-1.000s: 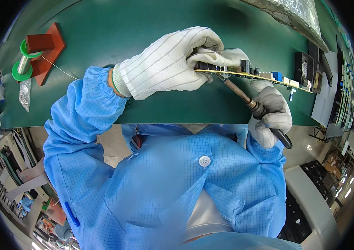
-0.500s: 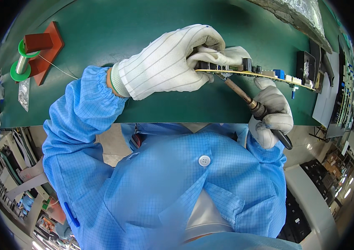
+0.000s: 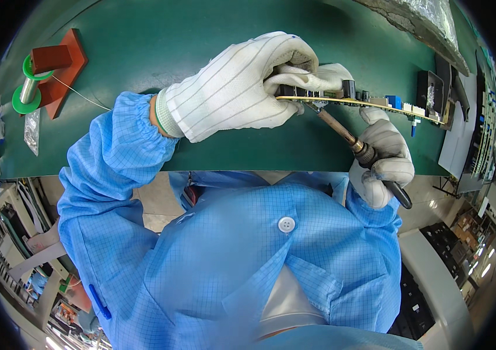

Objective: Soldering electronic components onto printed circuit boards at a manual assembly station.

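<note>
My left hand [image 3: 242, 87], in a white striped glove, grips the left end of a long circuit board [image 3: 376, 104] held edge-on above the green bench mat [image 3: 172, 35]. Dark and blue components stand on the board's top side. My right hand [image 3: 382, 157], also gloved, holds a soldering iron [image 3: 353, 143] by its black handle. The iron's metal tip points up and left and touches the underside of the board close to my left fingers. A thin solder wire [image 3: 79, 93] runs from the spool toward my left sleeve.
A green solder spool [image 3: 26, 87] sits on a red-brown stand [image 3: 61, 67] at the far left. A black box-shaped part [image 3: 428, 87] and papers lie at the right of the mat. Silver bags [image 3: 428, 17] are at the top right. Shelves stand below the bench on both sides.
Both hands and the board have stayed almost where they were; the iron's tip remains under the board. The view has shifted very slightly.
</note>
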{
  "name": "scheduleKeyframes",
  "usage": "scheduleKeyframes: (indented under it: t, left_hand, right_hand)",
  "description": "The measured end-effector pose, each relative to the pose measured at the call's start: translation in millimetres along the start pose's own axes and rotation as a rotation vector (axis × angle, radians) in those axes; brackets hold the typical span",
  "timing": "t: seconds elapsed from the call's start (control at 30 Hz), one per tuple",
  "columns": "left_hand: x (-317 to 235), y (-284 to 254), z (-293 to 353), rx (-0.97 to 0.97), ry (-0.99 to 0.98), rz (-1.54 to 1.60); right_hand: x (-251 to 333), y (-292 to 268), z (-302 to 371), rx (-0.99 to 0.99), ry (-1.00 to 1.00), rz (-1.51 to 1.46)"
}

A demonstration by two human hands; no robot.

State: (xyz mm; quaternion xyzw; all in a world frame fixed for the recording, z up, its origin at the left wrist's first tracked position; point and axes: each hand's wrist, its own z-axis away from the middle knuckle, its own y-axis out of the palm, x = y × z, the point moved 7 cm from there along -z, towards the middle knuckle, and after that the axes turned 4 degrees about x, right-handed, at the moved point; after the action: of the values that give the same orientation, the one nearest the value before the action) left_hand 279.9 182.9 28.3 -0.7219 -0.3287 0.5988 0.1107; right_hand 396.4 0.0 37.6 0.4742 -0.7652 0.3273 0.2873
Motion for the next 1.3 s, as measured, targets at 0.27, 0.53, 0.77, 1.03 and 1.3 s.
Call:
scheduleKeyframes:
  t: [0.27, 0.53, 0.77, 1.03, 1.3]
  left_hand:
    - [0, 0, -1, -0.007, -0.01, 0.009]
    - [2, 0, -1, 0.014, -0.018, 0.013]
    - [2, 0, -1, 0.0, -0.019, 0.019]
    - [2, 0, -2, -0.016, -0.009, 0.009]
    - [-1, 0, -2, -0.021, 0.035, 0.011]
  right_hand:
    - [2, 4, -6, -0.028, 0.007, 0.006]
    - [0, -3, 2, 0.005, 0.029, 0.023]
    - [0, -1, 1, 0.01, 0.028, 0.013]
    - [0, 0, -1, 0.001, 0.027, -0.007]
    - [0, 0, 4, -0.029, 0.026, -0.008]
